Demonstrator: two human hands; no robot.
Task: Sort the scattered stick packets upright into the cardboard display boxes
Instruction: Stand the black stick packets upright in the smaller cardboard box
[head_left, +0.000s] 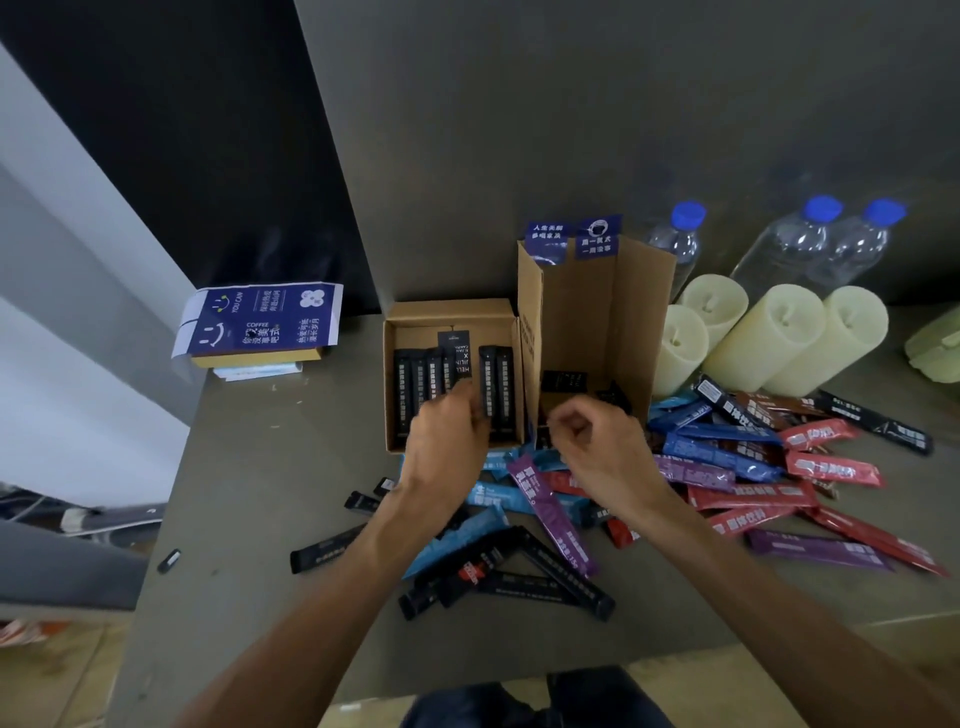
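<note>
A low cardboard box holds several black stick packets standing upright. My left hand reaches into its front and pinches one black packet among them. Beside it on the right stands a taller cardboard box with a few dark packets at its bottom. My right hand hovers in front of that box with fingers curled, and nothing shows in it. Loose packets lie on the table under my arms: a purple one, black ones, blue ones and red ones.
Pale pillar candles and clear water bottles stand right of the tall box. A stack of flat blue printed cartons lies at the back left. A small black piece lies near the table's left edge.
</note>
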